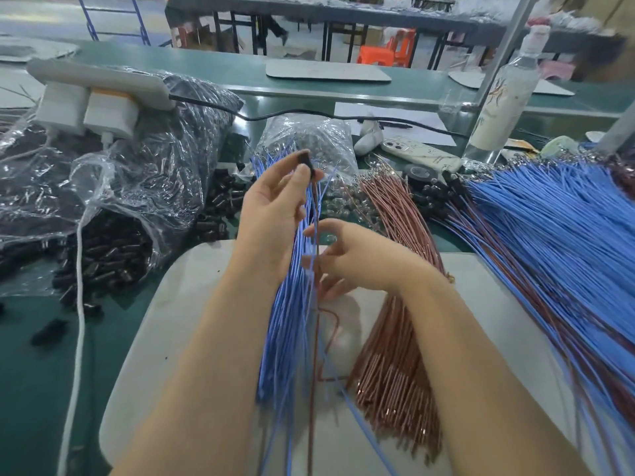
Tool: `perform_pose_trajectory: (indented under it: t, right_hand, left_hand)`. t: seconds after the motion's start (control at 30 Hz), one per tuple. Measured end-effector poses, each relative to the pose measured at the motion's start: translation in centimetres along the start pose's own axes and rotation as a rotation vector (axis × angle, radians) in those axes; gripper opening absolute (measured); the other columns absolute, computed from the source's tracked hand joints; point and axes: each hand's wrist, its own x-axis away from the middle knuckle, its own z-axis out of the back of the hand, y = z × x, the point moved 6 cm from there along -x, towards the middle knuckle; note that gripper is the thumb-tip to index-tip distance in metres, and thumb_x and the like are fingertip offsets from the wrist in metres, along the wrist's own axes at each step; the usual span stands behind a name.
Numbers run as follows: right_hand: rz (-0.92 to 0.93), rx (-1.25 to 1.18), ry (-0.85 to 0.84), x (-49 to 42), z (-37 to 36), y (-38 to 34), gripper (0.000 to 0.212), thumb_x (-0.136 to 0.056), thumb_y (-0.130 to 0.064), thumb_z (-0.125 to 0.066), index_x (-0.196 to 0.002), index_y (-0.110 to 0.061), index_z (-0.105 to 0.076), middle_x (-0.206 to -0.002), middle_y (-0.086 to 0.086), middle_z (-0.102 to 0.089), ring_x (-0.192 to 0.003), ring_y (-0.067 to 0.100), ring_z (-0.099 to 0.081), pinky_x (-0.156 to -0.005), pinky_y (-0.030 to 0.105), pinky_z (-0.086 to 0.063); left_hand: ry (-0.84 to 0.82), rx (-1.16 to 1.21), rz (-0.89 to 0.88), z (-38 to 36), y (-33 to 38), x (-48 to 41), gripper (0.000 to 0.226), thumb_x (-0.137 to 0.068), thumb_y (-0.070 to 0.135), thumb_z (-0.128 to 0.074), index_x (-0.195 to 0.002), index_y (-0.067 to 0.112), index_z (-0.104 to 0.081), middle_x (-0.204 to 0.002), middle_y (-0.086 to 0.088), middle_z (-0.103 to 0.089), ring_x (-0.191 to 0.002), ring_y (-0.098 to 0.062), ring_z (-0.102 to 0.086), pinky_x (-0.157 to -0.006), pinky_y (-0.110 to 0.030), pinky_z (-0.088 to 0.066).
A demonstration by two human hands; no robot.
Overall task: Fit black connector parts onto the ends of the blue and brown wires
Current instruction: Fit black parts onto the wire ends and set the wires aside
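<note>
Above the mat point(178, 304), the left hand point(271, 214) pinches a connector point(305, 161) held high, probably to keep the joint in sight. The right hand point(360, 262) curls beside the hanging brown wire point(312, 407) — steadying it, seemingly, though an actual grip cannot be told.
</note>
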Motion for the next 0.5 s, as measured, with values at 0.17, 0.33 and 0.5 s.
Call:
perform_pose_trajectory:
  t: [0.17, 0.33, 0.5]
  right_hand:
    - [0.094, -0.087, 0.495, 1.4, 5.3, 0.9, 0.018, -0.095, -0.005, -0.049, -0.097, -0.014, -0.064, -0.077, 0.006, -0.067, -0.05, 0.009, -0.059, -0.052, 0.024, -0.052]
    - [0.266, -0.096, 0.666, 2.3, 6.3, 0.1, 0.021, -0.086, -0.007, -0.062, -0.079, -0.027, -0.065, -0.074, -0.001, -0.069, -0.057, 0.009, -0.061, -0.063, 0.033, -0.057]
    - [0.3, -0.062, 0.711, 2.6, 6.3, -0.4, 0.021, -0.085, -0.01, -0.065, -0.081, -0.03, -0.064, -0.079, -0.002, -0.07, -0.072, 0.013, -0.066, -0.077, 0.045, -0.057]
  left_hand:
    - [-0.084, -0.466, -0.234, -1.7, 0.0, 0.8, 0.022, -0.093, 0.001, -0.053, -0.097, 0.021, -0.06, -0.088, 0.002, -0.067, -0.077, -0.009, -0.065, -0.081, -0.025, -0.053]
    - [-0.181, -0.523, -0.222, -2.4, -0.9, 1.0, 0.027, -0.09, -0.005, -0.054, -0.096, 0.021, -0.06, -0.094, 0.003, -0.067, -0.089, -0.008, -0.065, -0.083, -0.018, -0.049]
    - [-0.2, -0.506, -0.212, -2.7, -0.9, 1.2, 0.023, -0.087, -0.011, -0.053, -0.1, 0.006, -0.061, -0.091, 0.001, -0.067, -0.082, -0.001, -0.064, -0.076, -0.014, -0.048]
